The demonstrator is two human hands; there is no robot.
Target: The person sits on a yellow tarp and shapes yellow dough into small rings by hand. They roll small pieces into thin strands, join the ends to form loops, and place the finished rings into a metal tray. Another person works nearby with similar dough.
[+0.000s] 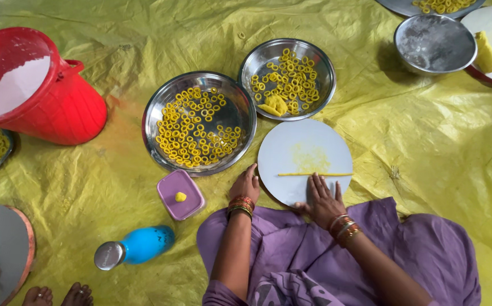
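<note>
A yellow tarp [416, 141] covers the floor, carrying a red bucket [59, 107] of white powder, two steel bowls [161, 113] [322, 62] of yellow dough rings and a round white board [291, 141] set before a seated person in purple. On the board lies a thin yellow dough strand [314, 174]; the right hand [322, 201] presses flat on it with fingers spread, while the left hand [246, 186] rests loosely curled at the board's left edge, holding nothing. A small purple tray [188, 198] with a dough lump and a blue bottle [141, 245] lie near the left hand.
</note>
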